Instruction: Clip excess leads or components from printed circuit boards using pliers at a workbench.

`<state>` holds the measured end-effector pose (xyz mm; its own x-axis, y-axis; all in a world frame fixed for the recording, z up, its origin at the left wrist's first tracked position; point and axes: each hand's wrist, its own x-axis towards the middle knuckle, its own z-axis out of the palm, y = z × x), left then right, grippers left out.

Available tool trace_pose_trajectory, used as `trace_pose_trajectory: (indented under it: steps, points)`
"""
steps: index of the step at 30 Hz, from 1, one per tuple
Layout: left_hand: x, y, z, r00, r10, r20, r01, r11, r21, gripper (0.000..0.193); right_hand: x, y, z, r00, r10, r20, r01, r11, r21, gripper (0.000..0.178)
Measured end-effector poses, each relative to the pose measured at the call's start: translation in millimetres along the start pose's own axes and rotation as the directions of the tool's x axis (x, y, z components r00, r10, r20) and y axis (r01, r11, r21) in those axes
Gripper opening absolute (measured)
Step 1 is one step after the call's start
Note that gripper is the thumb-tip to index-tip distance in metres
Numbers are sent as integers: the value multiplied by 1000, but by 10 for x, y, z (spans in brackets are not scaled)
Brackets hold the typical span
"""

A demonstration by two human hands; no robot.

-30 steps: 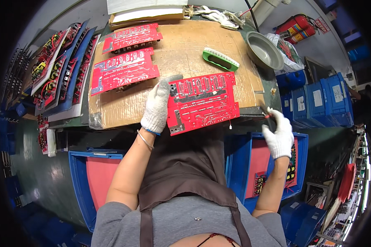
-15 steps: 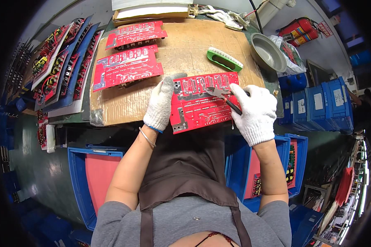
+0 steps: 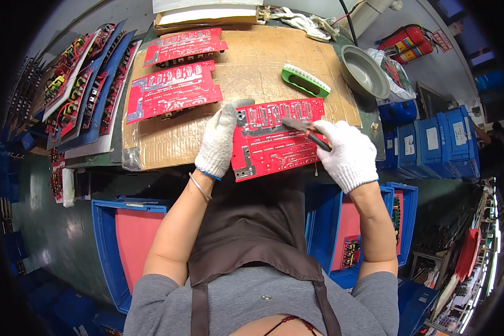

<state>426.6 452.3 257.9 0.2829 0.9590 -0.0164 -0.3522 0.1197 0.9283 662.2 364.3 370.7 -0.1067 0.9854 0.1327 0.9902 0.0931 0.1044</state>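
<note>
My left hand [image 3: 218, 140], in a white knit glove, grips the left edge of a red circuit board [image 3: 274, 148], solder side up, at the near edge of the work surface. My right hand [image 3: 348, 152], gloved too, is closed around the dark handles of diagonal cutters [image 3: 308, 133]. Their jaws lie over the upper middle of the board, among its soldered leads; whether the tips touch it I cannot tell. Two more red boards, one nearer [image 3: 173, 91] and one farther [image 3: 185, 46], lie solder side up to the left. A green brush [image 3: 305, 81] with white bristles rests beyond the held board.
Cardboard [image 3: 252, 61] covers the table. A metal bowl [image 3: 365, 71] stands at its right edge, near blue crates [image 3: 431, 143]. Populated boards on panels [image 3: 89, 84] lean at the left. Below the table are blue bins, one left [image 3: 103, 235] and one right [image 3: 406, 224].
My right hand has shifted slightly right and down, with the cutters turned a little and their jaws lower on the board. My left hand and the board stay put.
</note>
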Motion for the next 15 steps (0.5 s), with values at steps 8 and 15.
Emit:
trace_pose_trajectory:
  steps: [8, 15]
  points:
    - [-23, 45, 45, 1000, -17, -15, 17, 999, -40, 56, -230, 341, 272, 952, 285, -108, -255, 939, 232, 42]
    - [-10, 42, 58, 1000, -3, -25, 2, 1000, -29, 58, -357, 176, 175, 980, 127, -152, -116, 990, 79, 55]
